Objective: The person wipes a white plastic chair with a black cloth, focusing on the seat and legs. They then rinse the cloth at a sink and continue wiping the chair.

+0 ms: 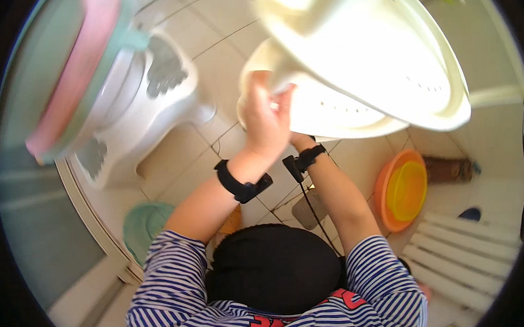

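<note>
A white plastic rack (312,108) with rounded, perforated shelves fills the upper right. Its upper shelf (415,64) is tilted and overexposed by bright light. My left hand (266,113) is at the rack's left side, its thumb and fingers around a pale, blurred post between the shelves. My right hand (299,140) reaches in under the lower shelf; little beyond the wrist shows, and its fingers are hidden. Both wrists wear black straps, and a dark cord hangs from the right one.
At left, stacked pink, green and white basins (78,79) rest on a white plastic stool (159,111). A teal basin (144,223) is on the tiled floor. At right are an orange basin (380,189) holding a yellow one (407,190), and a white slatted surface (463,255).
</note>
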`<state>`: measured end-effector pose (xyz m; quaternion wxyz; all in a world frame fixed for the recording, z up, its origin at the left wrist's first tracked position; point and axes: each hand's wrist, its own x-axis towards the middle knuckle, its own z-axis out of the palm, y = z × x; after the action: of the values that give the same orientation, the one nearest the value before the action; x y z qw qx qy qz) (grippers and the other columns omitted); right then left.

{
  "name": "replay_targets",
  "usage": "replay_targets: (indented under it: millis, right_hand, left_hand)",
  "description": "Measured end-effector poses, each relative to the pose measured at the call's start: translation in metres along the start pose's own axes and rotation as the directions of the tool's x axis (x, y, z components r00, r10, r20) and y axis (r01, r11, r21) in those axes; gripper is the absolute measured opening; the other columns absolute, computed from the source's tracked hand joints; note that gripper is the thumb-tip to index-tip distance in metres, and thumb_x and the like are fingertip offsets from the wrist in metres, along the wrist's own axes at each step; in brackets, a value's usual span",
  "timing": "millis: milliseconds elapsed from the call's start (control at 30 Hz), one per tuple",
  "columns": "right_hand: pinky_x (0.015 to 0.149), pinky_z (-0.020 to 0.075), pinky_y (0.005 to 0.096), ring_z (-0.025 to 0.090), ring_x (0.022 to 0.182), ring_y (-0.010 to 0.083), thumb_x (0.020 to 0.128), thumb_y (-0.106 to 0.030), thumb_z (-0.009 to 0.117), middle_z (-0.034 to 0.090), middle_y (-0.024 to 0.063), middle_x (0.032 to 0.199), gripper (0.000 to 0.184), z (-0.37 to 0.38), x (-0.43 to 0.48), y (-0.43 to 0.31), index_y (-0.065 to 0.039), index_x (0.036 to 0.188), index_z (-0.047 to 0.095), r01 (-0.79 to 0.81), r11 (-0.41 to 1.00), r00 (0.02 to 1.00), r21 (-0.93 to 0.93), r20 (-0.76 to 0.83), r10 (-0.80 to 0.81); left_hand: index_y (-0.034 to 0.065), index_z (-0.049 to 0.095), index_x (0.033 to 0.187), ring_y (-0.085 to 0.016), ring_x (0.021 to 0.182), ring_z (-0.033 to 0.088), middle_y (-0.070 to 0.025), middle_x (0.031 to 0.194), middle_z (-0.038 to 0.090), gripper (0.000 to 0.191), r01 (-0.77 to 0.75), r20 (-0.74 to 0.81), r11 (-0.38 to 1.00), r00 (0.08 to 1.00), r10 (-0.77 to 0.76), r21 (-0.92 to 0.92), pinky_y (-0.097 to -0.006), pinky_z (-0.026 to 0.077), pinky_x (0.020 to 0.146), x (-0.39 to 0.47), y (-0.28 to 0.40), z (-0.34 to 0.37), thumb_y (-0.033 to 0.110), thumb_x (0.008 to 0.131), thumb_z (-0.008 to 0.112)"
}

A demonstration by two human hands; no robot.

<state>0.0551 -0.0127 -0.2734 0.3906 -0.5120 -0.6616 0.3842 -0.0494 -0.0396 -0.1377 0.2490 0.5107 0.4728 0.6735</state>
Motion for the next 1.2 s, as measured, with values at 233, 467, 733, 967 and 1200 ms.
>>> replay_targets:
  millis: [233,467,733,967,1200]
  right_hand:
    - [0.116,0.0179,0.0469,0.027,0.14,0.038,0.088,-0.034,0.06,0.032,0.022,0.15,0.063,-0.057,-0.002,-0.014,-0.007,0.143,0.042,-0.272,0.95,0.961,0.153,-0.011,0.277]
    - [0.115,0.0198,0.0449,0.027,0.14,0.0372,0.088,-0.034,0.061,0.033,0.0223,0.15,0.064,-0.116,0.016,0.032,-0.007,0.143,0.041,-0.437,0.899,0.873,-0.021,-0.252,0.418]
    - [0.115,0.0219,0.0426,0.028,0.14,0.0363,0.089,-0.034,0.062,0.034,0.0228,0.149,0.064,-0.126,0.084,0.106,-0.006,0.142,0.041,-0.43,0.842,0.864,-0.326,-0.42,0.278]
    - [0.113,0.0255,0.04,0.035,0.134,0.0374,0.086,-0.029,0.064,0.04,0.0238,0.143,0.055,-0.086,0.114,0.098,-0.002,0.132,0.05,-0.185,0.695,0.982,-0.695,-0.097,0.164]
    - [0.108,0.0341,0.0436,0.043,0.127,0.0431,0.076,-0.008,0.06,0.044,0.0269,0.138,0.035,-0.023,0.06,0.035,-0.004,0.111,0.057,0.149,0.836,0.959,-0.528,0.283,0.008]
  left_hand:
    - [0.004,0.056,0.091,-0.032,0.068,0.06,-0.0114,0.076,0.059,0.033,-0.182,0.178,0.981,0.965,0.191,-0.065,-0.037,0.047,0.059,-0.009,0.021,-0.036,0.022,0.075,0.078]
    - [0.0077,0.054,0.084,-0.024,0.054,0.061,-0.0045,0.06,0.056,0.04,-0.186,0.26,0.962,0.936,0.236,-0.201,-0.0342,0.047,0.05,0.005,0.012,-0.039,0.038,0.073,0.077]
    - [0.0084,0.053,0.089,-0.023,0.055,0.063,-0.0057,0.06,0.059,0.038,-0.139,0.377,0.951,0.895,0.24,-0.276,-0.0339,0.047,0.05,0.004,0.011,-0.041,0.033,0.072,0.076]
    - [0.0091,0.051,0.088,-0.026,0.056,0.062,-0.007,0.062,0.059,0.032,-0.103,0.438,0.953,0.87,0.225,-0.285,-0.0348,0.047,0.051,0.005,0.013,-0.041,0.026,0.073,0.074]
    - [0.0108,0.048,0.082,-0.019,0.055,0.057,-0.004,0.062,0.047,0.024,-0.105,0.409,0.943,0.882,0.235,-0.315,-0.0298,0.043,0.048,0.006,0.011,-0.04,0.027,0.077,0.066]
